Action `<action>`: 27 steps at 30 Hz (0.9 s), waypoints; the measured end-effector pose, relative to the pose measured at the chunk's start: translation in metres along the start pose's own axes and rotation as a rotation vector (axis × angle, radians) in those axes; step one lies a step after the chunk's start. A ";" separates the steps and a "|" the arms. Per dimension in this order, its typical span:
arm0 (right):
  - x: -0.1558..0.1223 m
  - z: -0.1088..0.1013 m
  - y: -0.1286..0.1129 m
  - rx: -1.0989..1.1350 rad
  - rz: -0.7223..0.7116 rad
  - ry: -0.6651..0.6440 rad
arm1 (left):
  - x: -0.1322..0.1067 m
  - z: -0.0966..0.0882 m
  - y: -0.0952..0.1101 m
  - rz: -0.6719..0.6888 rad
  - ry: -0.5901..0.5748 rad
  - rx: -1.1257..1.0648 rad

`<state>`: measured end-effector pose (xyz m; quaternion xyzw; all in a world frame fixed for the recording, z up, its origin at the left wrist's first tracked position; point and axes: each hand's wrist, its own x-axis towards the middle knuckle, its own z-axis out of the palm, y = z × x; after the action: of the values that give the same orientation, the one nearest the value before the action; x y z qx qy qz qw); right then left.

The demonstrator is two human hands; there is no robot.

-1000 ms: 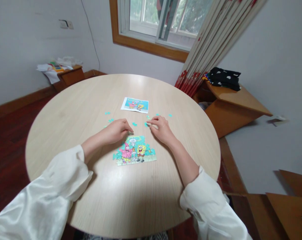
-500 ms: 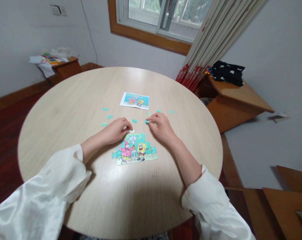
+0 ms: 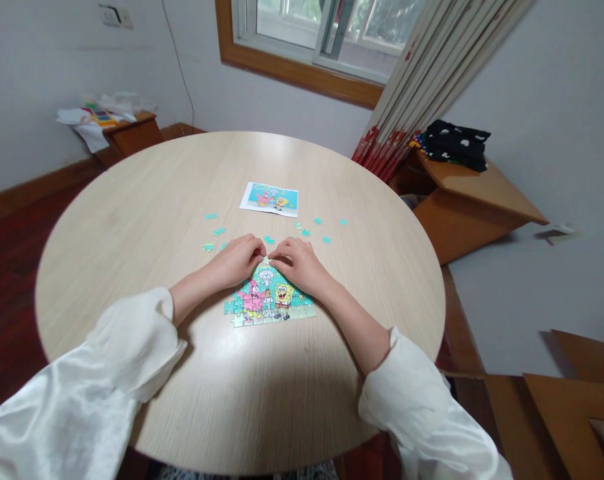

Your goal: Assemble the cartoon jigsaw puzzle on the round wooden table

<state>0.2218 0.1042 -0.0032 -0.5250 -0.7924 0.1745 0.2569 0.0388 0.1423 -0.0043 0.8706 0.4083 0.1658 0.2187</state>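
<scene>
A partly built cartoon jigsaw puzzle (image 3: pixel 269 300) lies on the round wooden table (image 3: pixel 157 200). My left hand (image 3: pixel 237 260) and my right hand (image 3: pixel 297 263) meet at the puzzle's top edge, fingertips almost touching. Both hands are curled in a pinch around a small pale puzzle piece (image 3: pixel 266 260) between them. Loose turquoise pieces (image 3: pixel 312 230) are scattered just beyond the hands, with more loose pieces (image 3: pixel 213 233) to the left. A printed reference picture (image 3: pixel 271 199) lies farther back.
A low wooden cabinet (image 3: pixel 469 193) with a black dotted cloth (image 3: pixel 457 150) stands right of the table. A striped curtain (image 3: pixel 422 80) hangs by the window. A small stand (image 3: pixel 127 133) with papers sits at the far left wall.
My right hand has moved left from the loose pieces to the puzzle's top edge, beside my left hand. My left hand has barely shifted.
</scene>
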 end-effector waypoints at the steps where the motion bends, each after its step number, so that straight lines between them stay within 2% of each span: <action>1: 0.001 0.000 0.000 0.008 -0.004 0.001 | 0.000 0.000 0.001 -0.007 -0.003 -0.003; 8: 0.002 0.000 -0.001 0.024 0.013 -0.001 | 0.000 -0.004 0.002 -0.025 0.003 -0.035; 16: 0.003 0.006 0.001 0.017 0.036 0.072 | 0.000 -0.006 0.005 -0.077 0.015 -0.082; 23: 0.010 0.013 0.016 -0.046 -0.010 0.174 | 0.000 -0.007 0.006 -0.082 0.018 -0.014; 27: 0.012 0.015 0.021 -0.114 -0.014 0.155 | -0.003 -0.016 0.003 -0.132 0.082 0.044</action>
<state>0.2248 0.1231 -0.0242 -0.5450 -0.7824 0.0861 0.2887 0.0317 0.1415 0.0104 0.8389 0.4768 0.1776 0.1930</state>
